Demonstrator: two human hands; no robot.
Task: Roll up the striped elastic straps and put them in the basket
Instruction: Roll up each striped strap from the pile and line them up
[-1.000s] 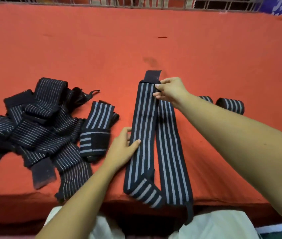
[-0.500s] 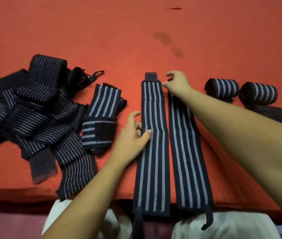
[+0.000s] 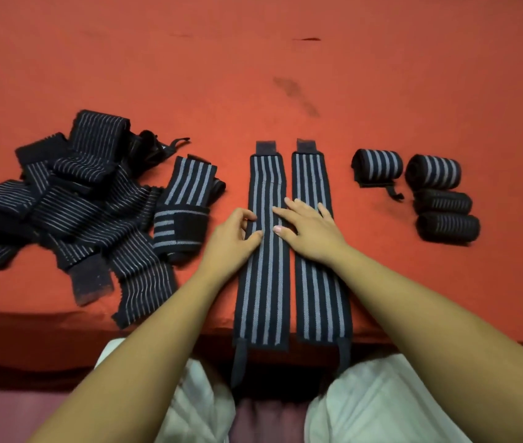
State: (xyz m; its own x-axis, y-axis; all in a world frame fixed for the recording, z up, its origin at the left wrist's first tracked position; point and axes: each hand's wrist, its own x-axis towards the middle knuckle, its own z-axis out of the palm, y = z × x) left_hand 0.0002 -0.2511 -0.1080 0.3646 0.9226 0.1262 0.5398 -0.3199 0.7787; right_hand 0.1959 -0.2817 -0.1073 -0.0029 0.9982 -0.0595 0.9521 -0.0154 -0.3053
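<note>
Two black straps with grey stripes lie flat side by side on the red cloth, the left strap [image 3: 265,282] and the right strap [image 3: 319,292], their loop ends hanging over the near edge. My left hand [image 3: 230,241] rests at the left strap's left edge, thumb on the strap and fingers loosely curled. My right hand [image 3: 309,230] lies flat across both straps with fingers spread. Several rolled straps [image 3: 378,166] sit to the right. No basket is in view.
A tangled pile of unrolled striped straps [image 3: 71,203] covers the left side, with a partly folded strap [image 3: 185,206] beside my left hand. The red cloth [image 3: 285,75] stretches far back. My light trousers show below the near edge.
My right hand has come back from the straps' far ends to their middle and now lies flat. The second strap is laid out straight beside the first. The left hand stays put.
</note>
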